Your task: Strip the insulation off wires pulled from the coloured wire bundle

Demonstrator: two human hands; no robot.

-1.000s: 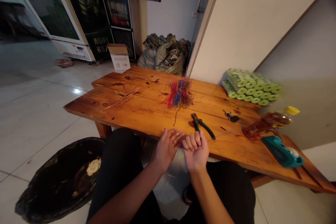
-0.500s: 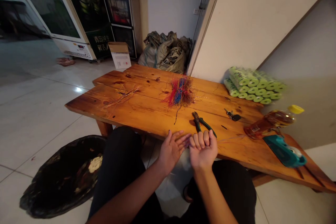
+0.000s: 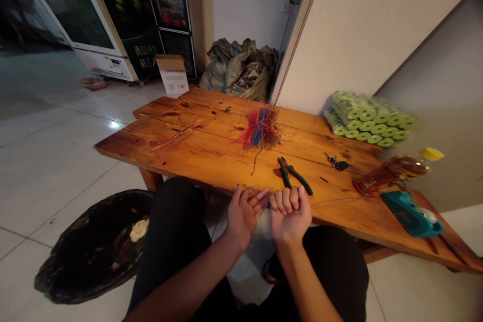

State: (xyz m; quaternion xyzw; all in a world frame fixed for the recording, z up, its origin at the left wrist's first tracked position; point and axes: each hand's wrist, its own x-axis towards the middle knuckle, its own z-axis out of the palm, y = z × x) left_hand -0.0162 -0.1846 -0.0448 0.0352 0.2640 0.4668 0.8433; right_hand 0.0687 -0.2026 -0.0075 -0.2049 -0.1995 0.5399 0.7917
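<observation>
My left hand (image 3: 241, 219) is palm up at the table's near edge, its fingers stretched out and slightly apart. Close beside it, my right hand (image 3: 290, 214) is closed in a fist, with the fingertips of the left almost touching its knuckles. A thin wire (image 3: 335, 201) trails from the right fist across the tabletop toward the bottle; the part inside the fist is hidden. Just beyond the right hand lie green-handled cutting pliers (image 3: 292, 176), jaws pointing away. Farther back sits a tangled bundle of red, blue and yellow wires (image 3: 260, 128), with a short dark twisted strand (image 3: 255, 162) in front.
Loose thin wires (image 3: 177, 135) lie on the wooden table (image 3: 222, 171) at left. Keys (image 3: 335, 162), a tilted-looking bottle (image 3: 392, 173), a teal tape dispenser (image 3: 411, 215) and green-wrapped rolls (image 3: 370, 118) occupy the right. A black-lined bin (image 3: 86, 256) stands on the floor at left.
The view has shifted slightly. Both hands keep nearly the same pose, the left open and the right closed. Nothing on the table has visibly moved.
</observation>
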